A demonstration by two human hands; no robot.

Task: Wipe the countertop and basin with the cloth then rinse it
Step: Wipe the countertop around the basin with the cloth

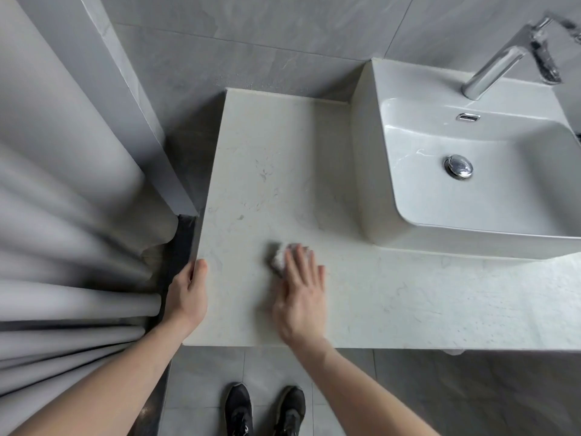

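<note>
**Obs. 1:** While the right hand [300, 287] lies flat on the countertop [283, 171], fingers straight and close together, it presses on the cloth [278, 258]. Cloth is small, grey-white, crumpled; only its 10 o'clock part shows past the fingertips, the rest is under the fingers. Hand is blurred.

**Obs. 2:** Cloth position on the slab?

**Obs. 1:** Left half, toward the front edge. Basin [471, 184] sits well apart from it, at 2 o'clock from the cloth.

**Obs. 2:** Left hand [188, 297]?

**Obs. 1:** At 9 o'clock from the right hand, on the slab's left edge near the front corner. Thumb lies on top of the surface, fingers curl down over the side, so it grips the edge.

**Obs. 2:** Basin details?

**Obs. 1:** White, rectangular, raised above the counter. Chrome drain plug [458, 166] in the bowl's middle, overflow slot [468, 117] at 12 from it, chrome faucet [500, 67] on the back rim, spout angled down toward the bowl. No water visible running.

**Obs. 2:** Surroundings?

**Obs. 1:** Grey curtain [63, 247] in folds at 9 o'clock of the counter. Grey tiled wall [267, 42] behind. Black shoes [265, 410] on the grey floor tiles at 6 o'clock, below the front edge.
</note>
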